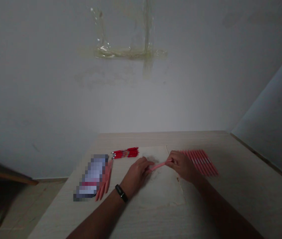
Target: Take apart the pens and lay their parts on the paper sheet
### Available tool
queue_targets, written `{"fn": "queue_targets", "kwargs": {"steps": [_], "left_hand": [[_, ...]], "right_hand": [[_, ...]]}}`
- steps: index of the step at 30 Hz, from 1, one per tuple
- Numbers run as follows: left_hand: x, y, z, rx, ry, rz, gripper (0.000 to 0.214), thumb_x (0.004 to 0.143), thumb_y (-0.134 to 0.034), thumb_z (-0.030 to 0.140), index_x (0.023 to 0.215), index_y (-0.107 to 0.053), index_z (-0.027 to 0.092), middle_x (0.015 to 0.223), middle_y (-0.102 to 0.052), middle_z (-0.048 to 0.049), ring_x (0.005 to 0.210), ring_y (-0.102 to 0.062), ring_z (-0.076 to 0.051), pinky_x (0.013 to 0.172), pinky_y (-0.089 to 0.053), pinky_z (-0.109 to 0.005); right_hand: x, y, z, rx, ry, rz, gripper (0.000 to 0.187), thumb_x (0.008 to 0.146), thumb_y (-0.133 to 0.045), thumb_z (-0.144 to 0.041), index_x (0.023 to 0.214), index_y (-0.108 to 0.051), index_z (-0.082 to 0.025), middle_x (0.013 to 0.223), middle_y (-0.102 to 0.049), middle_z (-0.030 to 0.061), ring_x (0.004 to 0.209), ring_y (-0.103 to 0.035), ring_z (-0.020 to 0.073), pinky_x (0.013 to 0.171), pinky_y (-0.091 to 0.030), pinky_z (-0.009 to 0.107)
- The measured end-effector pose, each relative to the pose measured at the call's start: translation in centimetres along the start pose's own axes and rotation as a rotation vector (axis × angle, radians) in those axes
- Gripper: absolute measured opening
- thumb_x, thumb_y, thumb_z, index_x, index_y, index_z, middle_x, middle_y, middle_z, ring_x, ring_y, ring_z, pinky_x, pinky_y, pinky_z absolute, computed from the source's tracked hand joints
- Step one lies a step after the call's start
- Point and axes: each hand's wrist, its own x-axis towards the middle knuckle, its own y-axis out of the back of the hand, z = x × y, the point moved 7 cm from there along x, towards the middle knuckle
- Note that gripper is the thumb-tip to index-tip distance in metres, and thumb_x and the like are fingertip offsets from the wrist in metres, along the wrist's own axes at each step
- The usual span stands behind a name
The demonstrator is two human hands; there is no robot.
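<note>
Over the middle of the table, my left hand (140, 170) and my right hand (180, 165) each pinch one end of a slim pink pen (158, 165). It slopes slightly up toward the right, and my fingers cover both its ends. Just right of my right hand lies a neat row of similar pink pens (203, 162), side by side. Beyond my left hand sits a small group of red pens (126, 153). Several loose pink pen-like sticks (105, 182) lie farther left. A dark band (121, 193) is around my left wrist.
A blurred-out, phone-like object (91, 177) lies near the left edge of the pale wooden table (141, 222). Under my hands is a whitish, stained square patch (163, 194). The wall (193, 83) rises behind the table; brown furniture (3, 192) stands at the left.
</note>
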Motion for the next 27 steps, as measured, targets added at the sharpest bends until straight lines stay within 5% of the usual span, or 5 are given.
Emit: {"fn": "queue_targets", "kwargs": {"steps": [5,10,16,27], "left_hand": [[0.2,-0.2,-0.6,-0.312,0.08,0.018,0.025,0.09,-0.065,0.04,0.091,-0.073,0.016,0.08,-0.062,-0.0037,0.072,-0.053,-0.015,0.065,-0.038,-0.025],[0.2,0.3,-2.8,-0.733,0.23,0.215,0.029,0.078,-0.079,0.039,0.089,-0.07,0.015,0.083,-0.069,-0.0047,0.074,-0.059,-0.016,0.067,-0.042,-0.026],[0.2,0.1,-2.9,-0.791,0.231,0.231,0.025,0.074,-0.082,0.034,0.089,-0.073,0.016,0.086,-0.071,-0.0058,0.08,-0.062,-0.019,0.072,-0.045,-0.028],[-0.2,-1.8,-2.8,-0.869,0.252,0.139,0.027,0.073,-0.083,0.031,0.092,-0.073,0.014,0.083,-0.071,-0.0057,0.074,-0.06,-0.015,0.068,-0.044,-0.026]], "right_hand": [[-0.1,0.5,-0.9,0.23,0.016,0.033,0.021,0.095,-0.059,-0.037,0.09,-0.068,-0.019,0.08,-0.064,0.0022,0.073,-0.056,0.0153,0.067,-0.04,0.027],[-0.2,0.3,-1.0,0.156,0.028,-0.008,0.016,0.093,-0.062,-0.033,0.096,-0.07,-0.019,0.083,-0.066,0.0032,0.077,-0.059,0.0163,0.072,-0.043,0.028],[-0.2,-0.9,-1.2,0.168,0.078,-0.107,0.021,0.095,-0.06,-0.036,0.105,-0.073,-0.022,0.088,-0.067,0.0047,0.083,-0.062,0.0174,0.081,-0.046,0.032],[-0.3,-2.1,-2.0,0.263,0.017,-0.106,0.021,0.092,-0.066,-0.04,0.091,-0.072,-0.02,0.084,-0.065,0.003,0.08,-0.061,0.0159,0.074,-0.046,0.027]]}}
